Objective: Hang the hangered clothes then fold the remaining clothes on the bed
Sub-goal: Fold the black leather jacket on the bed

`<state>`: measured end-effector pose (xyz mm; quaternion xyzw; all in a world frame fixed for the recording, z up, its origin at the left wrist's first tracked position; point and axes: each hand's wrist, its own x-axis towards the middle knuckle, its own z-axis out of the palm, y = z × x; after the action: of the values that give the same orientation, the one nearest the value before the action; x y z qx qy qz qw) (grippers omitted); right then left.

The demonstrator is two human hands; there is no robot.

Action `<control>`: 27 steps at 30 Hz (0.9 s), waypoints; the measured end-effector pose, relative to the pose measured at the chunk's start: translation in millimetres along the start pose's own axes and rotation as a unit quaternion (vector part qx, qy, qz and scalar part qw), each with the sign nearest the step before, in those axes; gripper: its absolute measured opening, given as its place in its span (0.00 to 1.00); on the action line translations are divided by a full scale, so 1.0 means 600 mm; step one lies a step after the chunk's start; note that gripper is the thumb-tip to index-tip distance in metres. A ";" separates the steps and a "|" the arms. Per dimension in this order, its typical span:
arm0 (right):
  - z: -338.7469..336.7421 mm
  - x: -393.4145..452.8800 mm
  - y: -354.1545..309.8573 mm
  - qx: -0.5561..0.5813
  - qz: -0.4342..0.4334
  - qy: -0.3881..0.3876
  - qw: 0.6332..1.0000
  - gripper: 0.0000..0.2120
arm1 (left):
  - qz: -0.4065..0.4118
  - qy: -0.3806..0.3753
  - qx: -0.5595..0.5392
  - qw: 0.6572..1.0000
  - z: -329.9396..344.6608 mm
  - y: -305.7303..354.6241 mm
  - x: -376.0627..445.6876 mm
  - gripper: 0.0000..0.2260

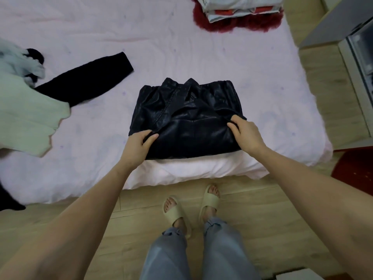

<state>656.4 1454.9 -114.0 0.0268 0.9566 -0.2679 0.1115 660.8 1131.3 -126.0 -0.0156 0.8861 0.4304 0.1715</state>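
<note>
A black leather jacket [187, 116] lies folded into a rough rectangle near the front edge of the bed [141, 47], collar pointing away from me. My left hand [139, 144] pinches its lower left edge between thumb and fingers. My right hand [245, 134] grips a fold on its right side, fingers curled into the leather. On the left side of the bed lies a loose heap of clothes: a pale green garment [26, 116], a black knit sleeve [86, 79] and a light blue piece [22, 63].
A stack of folded clothes [240, 9] sits on a red fuzzy item [238, 24] at the bed's far right. A grey cabinet [355, 57] stands right of the bed. My feet in beige slides [191, 207] stand on the wooden floor.
</note>
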 end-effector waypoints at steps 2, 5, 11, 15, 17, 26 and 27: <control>-0.016 0.007 -0.017 -0.031 -0.043 0.039 0.998 0.11 | 0.061 0.024 0.050 0.997 -0.013 0.016 0.019 0.11; -0.019 0.034 -0.022 -0.060 -0.085 0.013 0.994 0.10 | 0.078 -0.044 0.077 0.993 -0.027 0.015 0.058 0.15; 0.019 0.053 0.014 -0.021 -0.028 -0.150 0.988 0.08 | -0.008 -0.254 0.269 0.929 0.009 -0.015 0.078 0.43; 0.033 0.055 0.019 0.056 0.101 -0.271 0.956 0.26 | 0.011 -0.240 0.389 0.889 0.058 -0.016 0.056 0.52; 0.045 0.044 0.021 -0.046 0.060 -0.349 0.934 0.20 | 0.040 -0.243 0.424 0.871 0.075 -0.024 0.041 0.54; 0.089 -0.028 0.021 -0.233 -0.227 -0.273 0.905 0.25 | 0.174 -0.224 0.462 0.840 0.115 -0.072 -0.015 0.31; 0.091 -0.037 0.021 -0.230 -0.233 -0.264 0.907 0.26 | 0.197 -0.224 0.432 0.851 0.113 -0.076 -0.018 0.26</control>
<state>690.4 1437.6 -160.8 -0.2950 0.9063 -0.0559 0.2975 698.7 1153.7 -195.8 0.3319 0.9046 0.0208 0.2667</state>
